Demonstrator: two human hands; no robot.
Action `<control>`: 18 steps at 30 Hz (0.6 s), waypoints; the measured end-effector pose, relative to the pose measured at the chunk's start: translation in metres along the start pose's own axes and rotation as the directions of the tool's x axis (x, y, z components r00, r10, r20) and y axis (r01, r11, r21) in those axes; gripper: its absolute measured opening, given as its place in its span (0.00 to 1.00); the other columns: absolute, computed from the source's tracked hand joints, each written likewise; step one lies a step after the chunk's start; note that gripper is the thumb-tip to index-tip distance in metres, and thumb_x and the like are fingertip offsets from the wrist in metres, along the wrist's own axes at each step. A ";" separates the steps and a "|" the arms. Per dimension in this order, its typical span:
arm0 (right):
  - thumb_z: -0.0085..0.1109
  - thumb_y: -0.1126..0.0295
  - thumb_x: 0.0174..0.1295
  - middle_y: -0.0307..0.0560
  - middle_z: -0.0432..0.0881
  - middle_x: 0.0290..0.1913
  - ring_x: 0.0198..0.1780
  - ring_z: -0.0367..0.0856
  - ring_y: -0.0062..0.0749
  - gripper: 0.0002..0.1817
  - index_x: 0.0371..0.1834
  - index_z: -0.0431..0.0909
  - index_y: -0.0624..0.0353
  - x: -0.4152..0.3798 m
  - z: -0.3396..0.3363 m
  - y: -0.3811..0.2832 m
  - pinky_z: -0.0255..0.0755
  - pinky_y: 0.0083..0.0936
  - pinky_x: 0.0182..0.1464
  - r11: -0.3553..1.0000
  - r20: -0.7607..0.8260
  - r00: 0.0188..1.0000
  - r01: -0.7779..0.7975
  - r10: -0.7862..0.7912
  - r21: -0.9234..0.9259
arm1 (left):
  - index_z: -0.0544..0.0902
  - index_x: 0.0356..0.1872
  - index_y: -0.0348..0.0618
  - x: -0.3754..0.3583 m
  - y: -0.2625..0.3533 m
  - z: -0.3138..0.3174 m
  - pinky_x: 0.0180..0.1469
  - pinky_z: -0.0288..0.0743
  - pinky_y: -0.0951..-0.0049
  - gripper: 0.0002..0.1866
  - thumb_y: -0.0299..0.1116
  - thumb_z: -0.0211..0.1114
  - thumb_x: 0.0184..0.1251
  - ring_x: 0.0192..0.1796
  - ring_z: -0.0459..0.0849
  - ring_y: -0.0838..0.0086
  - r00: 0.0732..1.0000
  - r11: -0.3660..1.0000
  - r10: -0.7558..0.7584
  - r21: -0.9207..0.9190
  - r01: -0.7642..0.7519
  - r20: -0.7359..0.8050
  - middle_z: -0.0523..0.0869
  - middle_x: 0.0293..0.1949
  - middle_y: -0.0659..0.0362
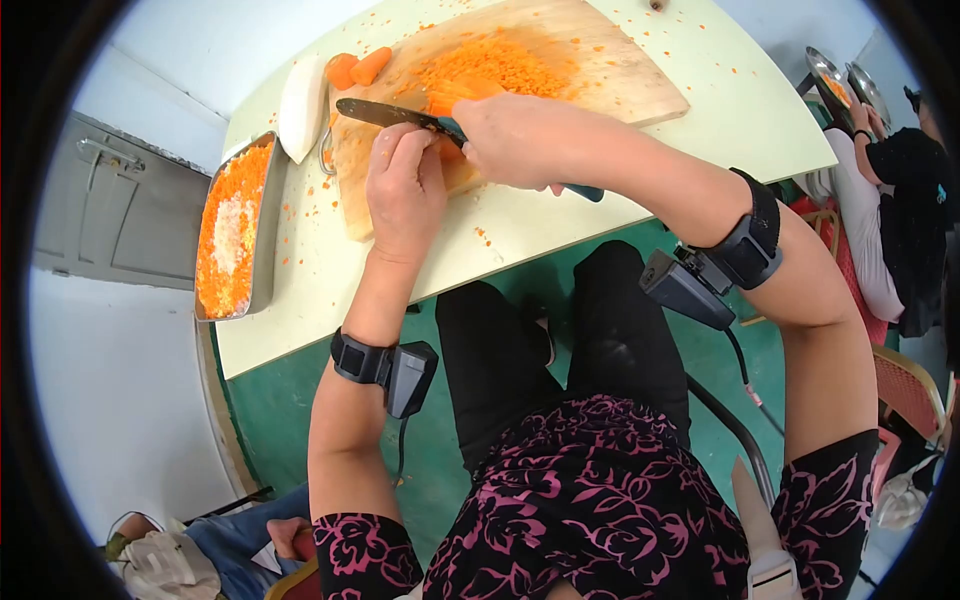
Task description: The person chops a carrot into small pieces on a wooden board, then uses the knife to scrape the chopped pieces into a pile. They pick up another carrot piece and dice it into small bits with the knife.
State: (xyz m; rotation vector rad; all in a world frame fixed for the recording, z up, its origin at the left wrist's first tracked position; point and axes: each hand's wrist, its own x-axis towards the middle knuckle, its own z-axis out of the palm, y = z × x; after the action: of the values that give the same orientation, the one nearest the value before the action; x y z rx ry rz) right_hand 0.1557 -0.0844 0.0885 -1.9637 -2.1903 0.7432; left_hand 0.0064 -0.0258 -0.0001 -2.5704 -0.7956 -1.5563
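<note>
My right hand (520, 140) is closed around the teal handle of a kitchen knife (375, 110), whose dark blade points left above the wooden cutting board (635, 85). Just below the blade, my left hand (405, 195) has its fingers curled together, close against the knife. What those fingers hold, if anything, is hidden. Orange carrot strips (462, 95) lie beside my right hand, in front of a heap of finely chopped carrot (510, 65). More orange carrot shows on the board between my hands, partly covered.
Two carrot chunks (358, 69) and a long white peeled vegetable (301, 110) lie at the back left. A metal tray (270, 225) of chopped carrot with a pale heap sits at the table's left edge. Another person (905, 190) works at the far right.
</note>
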 end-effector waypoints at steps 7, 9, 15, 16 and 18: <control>0.41 0.68 0.64 0.51 0.76 0.20 0.14 0.76 0.35 0.11 0.40 0.67 0.65 -0.033 -0.026 0.011 0.73 0.31 0.19 0.994 0.095 0.990 -0.106 0.104 0.013 | 0.78 0.30 0.36 -0.001 -0.002 0.001 0.40 0.74 0.66 0.05 0.16 0.62 0.52 0.37 0.79 0.59 0.999 1.000 0.000 -0.017 -0.001 -0.037 0.79 0.32 0.52; 0.42 0.66 0.65 0.51 0.76 0.19 0.15 0.76 0.35 0.12 0.40 0.67 0.65 -0.035 -0.026 0.011 0.73 0.32 0.20 0.991 0.013 0.997 -0.083 0.082 0.103 | 0.77 0.29 0.36 0.002 0.000 0.002 0.39 0.74 0.66 0.05 0.16 0.62 0.52 0.37 0.79 0.59 0.999 1.000 -0.009 -0.022 0.008 -0.036 0.79 0.31 0.52; 0.46 0.65 0.65 0.57 0.77 0.22 0.22 0.78 0.45 0.12 0.39 0.68 0.66 -0.038 -0.025 0.000 0.74 0.37 0.28 0.995 -0.169 0.985 0.043 -0.027 0.087 | 0.77 0.28 0.36 0.000 0.000 0.001 0.37 0.75 0.67 0.06 0.16 0.64 0.50 0.35 0.79 0.59 0.998 1.000 -0.018 0.011 0.018 -0.063 0.80 0.31 0.53; 0.47 0.66 0.65 0.59 0.77 0.23 0.25 0.79 0.48 0.12 0.39 0.68 0.66 -0.034 -0.018 0.005 0.74 0.39 0.30 0.995 -0.217 0.973 0.091 -0.082 0.031 | 0.77 0.28 0.36 0.000 0.000 0.001 0.37 0.75 0.67 0.07 0.16 0.64 0.50 0.35 0.79 0.60 0.997 1.000 -0.010 0.012 0.011 -0.073 0.80 0.31 0.53; 0.48 0.66 0.64 0.61 0.78 0.25 0.30 0.79 0.53 0.12 0.39 0.69 0.66 -0.033 -0.014 0.008 0.73 0.42 0.34 0.990 -0.259 0.955 0.138 -0.141 -0.030 | 0.78 0.28 0.36 0.001 0.001 0.001 0.37 0.75 0.68 0.06 0.16 0.64 0.50 0.35 0.80 0.60 0.997 1.000 -0.011 0.013 0.012 -0.076 0.81 0.32 0.53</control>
State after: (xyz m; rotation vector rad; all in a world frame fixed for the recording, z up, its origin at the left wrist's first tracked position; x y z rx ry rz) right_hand 0.1737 -0.1115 0.1055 -1.7716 -2.1484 0.4253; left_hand 0.0082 -0.0263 0.0003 -2.4854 -0.8122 -1.6353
